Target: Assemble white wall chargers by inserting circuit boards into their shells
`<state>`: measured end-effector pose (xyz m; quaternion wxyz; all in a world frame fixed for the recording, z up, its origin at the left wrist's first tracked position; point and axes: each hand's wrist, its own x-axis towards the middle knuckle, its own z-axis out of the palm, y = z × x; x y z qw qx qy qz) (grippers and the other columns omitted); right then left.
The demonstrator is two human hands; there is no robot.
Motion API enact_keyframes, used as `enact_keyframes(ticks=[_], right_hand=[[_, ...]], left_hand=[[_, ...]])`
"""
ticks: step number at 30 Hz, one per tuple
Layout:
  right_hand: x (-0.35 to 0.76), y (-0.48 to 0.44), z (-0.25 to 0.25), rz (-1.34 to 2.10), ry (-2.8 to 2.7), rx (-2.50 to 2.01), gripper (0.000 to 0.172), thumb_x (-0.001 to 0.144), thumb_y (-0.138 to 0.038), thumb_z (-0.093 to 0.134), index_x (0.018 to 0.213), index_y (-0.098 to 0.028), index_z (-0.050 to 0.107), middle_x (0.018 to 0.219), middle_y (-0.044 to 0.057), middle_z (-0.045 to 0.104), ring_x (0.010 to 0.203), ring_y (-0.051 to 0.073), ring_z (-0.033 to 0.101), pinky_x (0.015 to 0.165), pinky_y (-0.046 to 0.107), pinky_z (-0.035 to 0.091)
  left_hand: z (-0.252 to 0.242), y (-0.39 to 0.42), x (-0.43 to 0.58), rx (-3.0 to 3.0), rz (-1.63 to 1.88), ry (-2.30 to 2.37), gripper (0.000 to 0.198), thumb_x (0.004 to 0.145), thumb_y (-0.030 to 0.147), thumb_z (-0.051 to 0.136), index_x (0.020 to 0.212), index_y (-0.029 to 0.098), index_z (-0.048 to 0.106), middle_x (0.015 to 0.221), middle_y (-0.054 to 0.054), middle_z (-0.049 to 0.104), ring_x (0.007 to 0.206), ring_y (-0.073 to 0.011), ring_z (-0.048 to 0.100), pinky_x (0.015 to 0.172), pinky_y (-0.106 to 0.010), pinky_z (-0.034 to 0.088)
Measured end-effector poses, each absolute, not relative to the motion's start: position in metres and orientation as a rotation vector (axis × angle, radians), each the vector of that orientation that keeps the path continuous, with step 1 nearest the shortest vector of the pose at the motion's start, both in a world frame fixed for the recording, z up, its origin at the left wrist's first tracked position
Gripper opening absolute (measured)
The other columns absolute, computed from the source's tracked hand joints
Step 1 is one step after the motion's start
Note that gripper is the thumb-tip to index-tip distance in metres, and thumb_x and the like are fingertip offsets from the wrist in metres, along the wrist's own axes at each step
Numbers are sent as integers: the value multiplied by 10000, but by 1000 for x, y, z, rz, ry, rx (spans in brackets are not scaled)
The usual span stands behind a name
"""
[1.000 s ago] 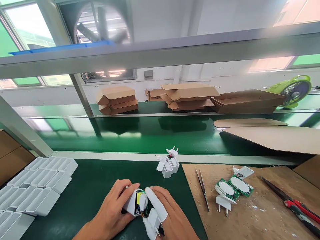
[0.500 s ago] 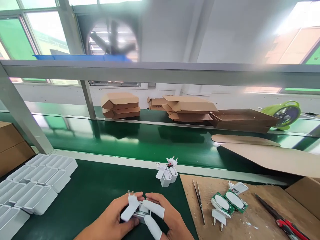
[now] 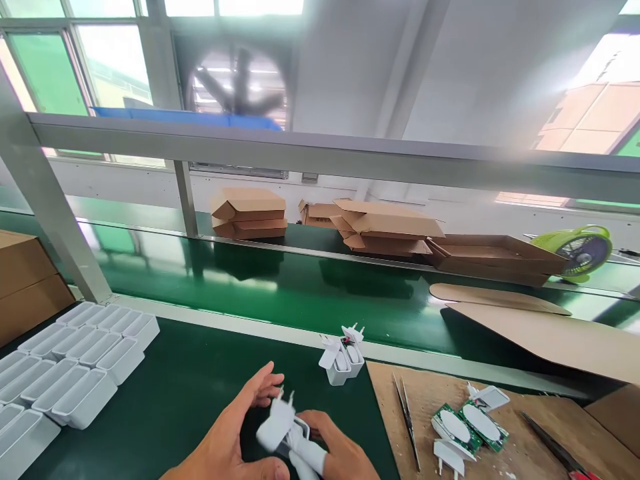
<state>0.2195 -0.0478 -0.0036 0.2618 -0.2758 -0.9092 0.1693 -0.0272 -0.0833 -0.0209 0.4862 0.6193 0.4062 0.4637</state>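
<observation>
Nearest, above the green table (image 3: pixel 200 380), the right hand (image 3: pixel 343 450) pinches a slightly blurred white plug (image 3: pixel 277 423) in white-covered fingers (image 3: pixel 311 455), its two pins upward. The left hand (image 3: pixel 227 437) is spread beside it; whether it touches is unclear. With one hand seemingly gripping, the plug could slip and drop. Farther off stand two open cases (image 3: pixel 337 377), lids (image 3: pixel 330 352) tilted on top; a knock could topple them.

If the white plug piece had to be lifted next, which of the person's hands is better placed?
Probably the right hand: its white-covered fingers are on the white plug piece, while the left hand is spread open beside it, seemingly without a grip.
</observation>
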Motion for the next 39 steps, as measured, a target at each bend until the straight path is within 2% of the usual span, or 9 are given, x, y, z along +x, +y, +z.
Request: enact_keyframes(ticks=[4, 8, 11, 16, 20, 28, 32, 35, 39], right_hand=[[211, -45, -25, 350, -2350, -709, 258, 818, -154, 565, 1021, -227, 707, 1097, 116, 725, 779, 194, 728, 607, 234, 583], [211, -46, -23, 388, -2258, -644, 445, 853, -127, 568, 1266, -267, 654, 1232, 122, 693, 991, 216, 739, 791, 263, 622], [212, -51, -3, 444, -2305, -672, 437, 824, -54, 531, 1181, -260, 676, 1206, 118, 703, 984, 213, 741, 803, 275, 622], [210, -56, 4, 434, -2401, -788, 467, 817, -57, 524, 1235, -232, 640, 1182, 141, 719, 919, 233, 757, 757, 313, 638], [209, -56, -6, 419, -2396, -759, 472, 921, -90, 504, 1368, -238, 539, 1225, 140, 710, 997, 234, 755, 798, 315, 644], [206, -56, 3, 484, -2450, -876, 470, 860, -108, 518, 1304, -236, 605, 1148, 116, 716, 869, 235, 737, 707, 333, 628], [208, -54, 16, 749, -2345, -901, 311, 962, -188, 563, 1245, -280, 653, 1142, 66, 710, 962, 193, 728, 819, 289, 613], [210, -53, 14, 826, -2251, -811, 433, 946, -220, 664, 1365, -292, 582, 1274, 84, 680, 1082, 197, 709, 939, 294, 595], [209, -54, 2, 719, -2346, -834, 441, 909, -141, 602, 1320, -291, 662, 1201, 99, 706, 1032, 242, 707, 872, 344, 612]], left_hand=[[-23, -84, -26, 1601, 1144, 1039, 1056, 783, 766, 812, 1628, 501, 238, 1665, -42, 463, 1477, -355, 498, 1242, -559, 393], [-21, -85, -29, 1689, 1207, 1083, 1043, 802, 748, 808, 1628, 521, 213, 1648, -38, 480, 1446, -349, 536, 1221, -545, 427], [-17, -85, -31, 1798, 1234, 1088, 1037, 807, 687, 848, 1626, 479, 247, 1617, -70, 504, 1422, -353, 561, 1204, -531, 458], [-7, -84, -28, 1981, 1188, 1115, 422, 979, 266, 729, 1353, 373, 566, 1395, -55, 618, 1278, -256, 644, 1092, -400, 541], [-3, -85, -27, 1931, 1226, 1168, 75, 1006, 234, 640, 1004, 277, 579, 1105, -28, 621, 944, -182, 657, 854, -304, 557], [-2, -86, -26, 1821, 1197, 1140, 149, 1048, 283, 529, 911, 269, 472, 921, 1, 585, 811, -177, 568, 735, -272, 480], [0, -87, -25, 1833, 1186, 1157, 157, 1031, 260, 532, 895, 269, 452, 905, 8, 590, 795, -173, 557, 730, -266, 465], [2, -86, -25, 1833, 1168, 1169, 144, 1021, 262, 541, 900, 266, 463, 889, 9, 600, 781, -174, 554, 728, -270, 467], [-2, -86, -28, 1832, 1148, 1216, 139, 1034, 315, 541, 914, 267, 489, 884, 6, 618, 778, -181, 576, 731, -280, 495]])
